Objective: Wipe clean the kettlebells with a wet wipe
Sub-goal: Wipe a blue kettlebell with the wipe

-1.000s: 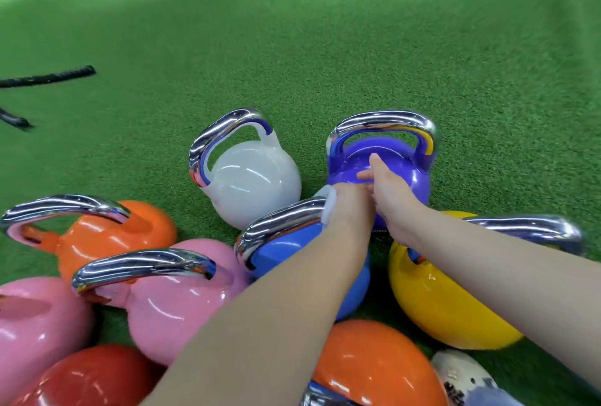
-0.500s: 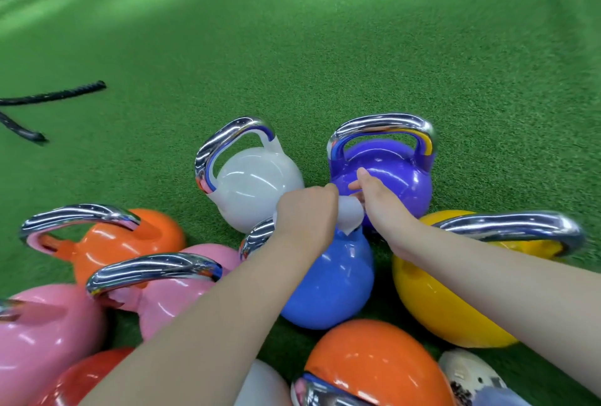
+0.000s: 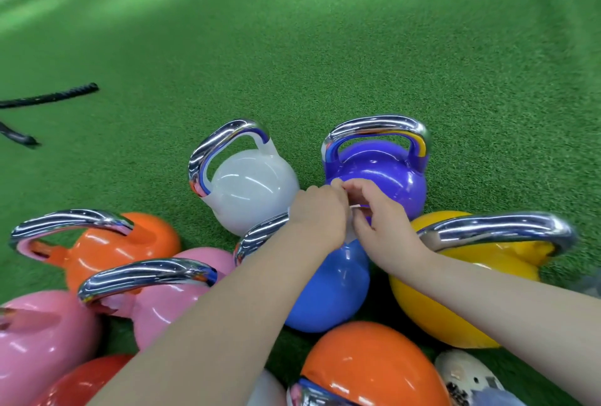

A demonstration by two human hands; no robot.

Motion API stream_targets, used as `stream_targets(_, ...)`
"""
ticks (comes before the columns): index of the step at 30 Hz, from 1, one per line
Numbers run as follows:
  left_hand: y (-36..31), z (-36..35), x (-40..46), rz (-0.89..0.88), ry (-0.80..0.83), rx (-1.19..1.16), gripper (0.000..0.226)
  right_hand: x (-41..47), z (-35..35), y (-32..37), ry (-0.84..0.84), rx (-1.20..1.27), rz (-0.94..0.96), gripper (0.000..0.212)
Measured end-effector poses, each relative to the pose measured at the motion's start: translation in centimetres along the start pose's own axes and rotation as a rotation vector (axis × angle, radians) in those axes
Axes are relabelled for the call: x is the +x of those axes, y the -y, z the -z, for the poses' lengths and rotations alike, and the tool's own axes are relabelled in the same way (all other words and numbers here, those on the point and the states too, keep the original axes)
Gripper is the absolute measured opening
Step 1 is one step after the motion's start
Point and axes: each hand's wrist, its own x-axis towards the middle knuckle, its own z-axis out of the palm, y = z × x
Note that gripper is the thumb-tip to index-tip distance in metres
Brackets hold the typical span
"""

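Several coloured kettlebells with chrome handles stand clustered on green turf. My left hand (image 3: 317,213) and my right hand (image 3: 380,213) meet above the blue kettlebell (image 3: 328,291), just in front of the purple kettlebell (image 3: 380,174). Both pinch a white wet wipe (image 3: 351,217), of which only small bits show between the fingers. The blue kettlebell's chrome handle (image 3: 260,236) sticks out to the left under my left wrist. A white kettlebell (image 3: 250,190) stands to the left of the hands and a yellow kettlebell (image 3: 455,291) to the right.
Two orange kettlebells (image 3: 107,249) (image 3: 374,363), two pink kettlebells (image 3: 169,304) (image 3: 39,340) and a red kettlebell (image 3: 84,383) crowd the near side. A black rope (image 3: 48,98) lies on the turf at far left. A shoe (image 3: 468,376) shows at bottom right. Open turf stretches beyond.
My left hand slid along the blue kettlebell's handle and came back beside my right hand. My right hand curled its fingers onto the wipe, so both hands now hold it.
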Motion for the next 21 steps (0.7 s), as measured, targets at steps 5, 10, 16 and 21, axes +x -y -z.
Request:
stream_targets(5, 3.5, 1.1, -2.0, -0.164, 0.115, -0.430, 0.067, 1.0, 0.3, -0.1, 0.204, -0.285, 0.111, 0.046)
stream_targets(10, 6.3, 0.4, -2.2, 0.032, -0.165, -0.944, 0.015, 3.3, -0.1, 0.7, 0.413, -0.595, 0.076, 0.029)
stream_targets(16, 7.4, -2.6, -1.8, 0.243, -0.319, -0.839, 0.031, 4.3, -2.6, 2.9, 0.472, -0.732, 0.157, 0.021)
stream_targets(21, 7.4, -2.6, -3.9, 0.249, -0.580, -0.849, 0.019, 4.2, -5.1, 3.3, 0.326, -0.905, 0.449, 0.033)
